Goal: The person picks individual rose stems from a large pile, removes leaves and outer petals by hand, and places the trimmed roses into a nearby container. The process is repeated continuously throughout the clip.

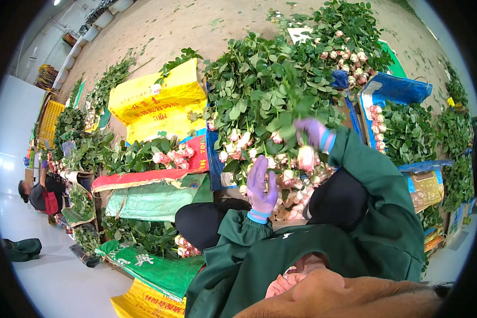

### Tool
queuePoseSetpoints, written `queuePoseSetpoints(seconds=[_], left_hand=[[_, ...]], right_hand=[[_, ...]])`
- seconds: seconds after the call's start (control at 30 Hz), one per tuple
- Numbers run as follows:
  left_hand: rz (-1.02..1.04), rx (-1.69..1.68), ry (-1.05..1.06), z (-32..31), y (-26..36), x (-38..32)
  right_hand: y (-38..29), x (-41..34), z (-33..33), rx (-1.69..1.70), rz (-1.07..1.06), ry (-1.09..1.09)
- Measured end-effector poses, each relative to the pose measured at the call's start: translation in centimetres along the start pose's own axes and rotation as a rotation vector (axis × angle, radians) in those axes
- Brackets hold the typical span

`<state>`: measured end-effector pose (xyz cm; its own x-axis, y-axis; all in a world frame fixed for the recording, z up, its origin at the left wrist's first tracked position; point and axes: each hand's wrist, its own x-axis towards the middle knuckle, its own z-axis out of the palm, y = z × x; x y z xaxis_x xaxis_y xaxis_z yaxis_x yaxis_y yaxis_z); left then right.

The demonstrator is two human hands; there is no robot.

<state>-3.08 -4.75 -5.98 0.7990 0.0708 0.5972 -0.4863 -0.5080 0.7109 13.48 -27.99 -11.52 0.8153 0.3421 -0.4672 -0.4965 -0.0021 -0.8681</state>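
Observation:
My left hand point(261, 189), in a purple glove, is raised with its fingers apart and nothing in it, just left of the cut roses. In my right hand point(311, 132), gloved in purple too, is a rose stem; its pink-and-white bloom point(306, 158) hangs below the hand and its blurred leaves rise above. Before me lies a big heap of leafy rose stems point(258, 85). Many pale pink rose blooms point(292, 198) are massed at its near side, between my dark-clad knees.
On the left lie a yellow woven sack point(161, 99), a red-edged light green sack point(155, 200) and bundled pink roses point(173, 157). A blue sheet wrap point(401, 93) holds roses at right. A co-worker point(45, 194) is at far left. Leaf litter dots the floor point(171, 28).

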Motion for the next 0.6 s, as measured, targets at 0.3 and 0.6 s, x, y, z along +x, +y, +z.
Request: queuePoseSetpoints(seconds=[0.3, 0.6], left_hand=[[-0.123, 0.043, 0.075, -1.0, -0.2, -0.3], [-0.231, -0.389, -0.144, -0.3, 6.2, 0.7]], right_hand=[[-4.5, -8.3, 10.7, 0.114, -0.151, 0.027], [-7.0, -11.2, 8.1, 0.747, -0.116, -0.493]])
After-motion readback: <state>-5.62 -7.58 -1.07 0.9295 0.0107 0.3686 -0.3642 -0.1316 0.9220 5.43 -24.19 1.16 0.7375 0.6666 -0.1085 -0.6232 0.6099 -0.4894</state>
